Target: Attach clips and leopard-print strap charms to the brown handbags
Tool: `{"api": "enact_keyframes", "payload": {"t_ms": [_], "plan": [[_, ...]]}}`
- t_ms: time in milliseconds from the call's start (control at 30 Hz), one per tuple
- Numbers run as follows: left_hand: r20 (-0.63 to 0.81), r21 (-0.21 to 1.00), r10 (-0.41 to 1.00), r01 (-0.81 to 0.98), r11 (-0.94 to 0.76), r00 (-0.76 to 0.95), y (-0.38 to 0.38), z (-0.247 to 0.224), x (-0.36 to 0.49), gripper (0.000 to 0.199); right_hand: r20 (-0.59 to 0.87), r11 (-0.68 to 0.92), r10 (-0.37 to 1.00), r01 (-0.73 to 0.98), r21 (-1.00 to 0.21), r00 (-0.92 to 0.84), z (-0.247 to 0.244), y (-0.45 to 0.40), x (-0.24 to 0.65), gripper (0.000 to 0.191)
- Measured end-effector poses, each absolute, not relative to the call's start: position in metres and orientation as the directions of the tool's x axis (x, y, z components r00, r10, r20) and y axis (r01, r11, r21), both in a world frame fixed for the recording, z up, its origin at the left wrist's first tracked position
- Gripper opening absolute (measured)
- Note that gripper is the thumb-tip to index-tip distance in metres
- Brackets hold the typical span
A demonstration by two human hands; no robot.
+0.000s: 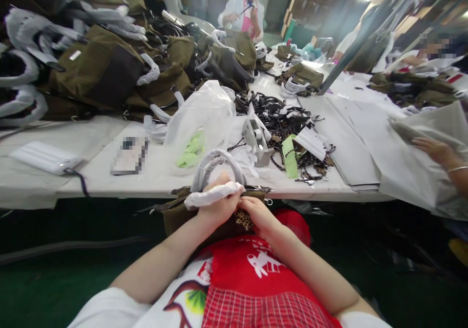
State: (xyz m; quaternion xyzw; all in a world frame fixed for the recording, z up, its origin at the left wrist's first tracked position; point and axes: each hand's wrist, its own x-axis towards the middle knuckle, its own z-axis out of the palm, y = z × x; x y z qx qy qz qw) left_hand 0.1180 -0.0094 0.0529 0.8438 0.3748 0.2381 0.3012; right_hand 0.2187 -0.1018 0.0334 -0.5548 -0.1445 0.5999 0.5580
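Observation:
An olive-brown handbag rests on my lap against the table edge, its zipped top facing up. Its two handles are wrapped in white padding; the far handle arches up, while the near handle lies across my left hand. My left hand is closed at the base of the near handle, gripping the handbag, with its fingertips partly hidden. Close beside it, my right hand pinches at the top of a gold-coloured openwork charm, which hangs against the bag's front. The cord in the pinch is too small to make out.
On the table are a phone, a white pouch, a clear plastic bag and a heap of dark straps and charms. Similar handbags pile up at left. A co-worker's hand holds sheeting at right.

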Motion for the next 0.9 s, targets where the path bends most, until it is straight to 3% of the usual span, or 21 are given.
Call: {"api": "enact_keyframes", "payload": {"t_ms": [167,333,433,500,633,900], "plan": [[0.267,0.713,0.707,0.359,-0.602,0.655,-0.028,0.043,0.108,0.019,-0.519,-0.227,0.791,-0.632,-0.741,0.324,0.031,-0.105,0.212,0.027],[0.403,0.705,0.706,0.294,-0.645,0.582,-0.026,0.033,0.102,0.028,-0.490,-0.116,0.778,-0.677,-0.727,0.394,0.032,-0.109,0.204,0.018],[0.523,0.607,0.606,0.237,-0.758,0.600,-0.024,0.031,0.098,0.025,-0.552,-0.130,0.743,-0.727,-0.674,0.379,0.033,-0.109,0.203,0.015],[0.594,0.517,0.469,0.136,-0.845,0.654,-0.024,0.032,0.093,0.021,-0.564,-0.129,0.735,-0.738,-0.662,0.377,0.032,-0.110,0.203,0.014],[0.691,0.355,0.249,-0.018,-0.935,0.678,-0.026,0.034,0.085,0.021,-0.453,-0.094,0.788,-0.646,-0.757,0.417,0.030,-0.115,0.201,0.015],[0.741,0.380,0.289,-0.024,-0.925,0.607,-0.030,0.034,0.079,0.015,-0.370,-0.020,0.775,-0.566,-0.824,0.512,0.024,-0.124,0.189,0.020]]}}
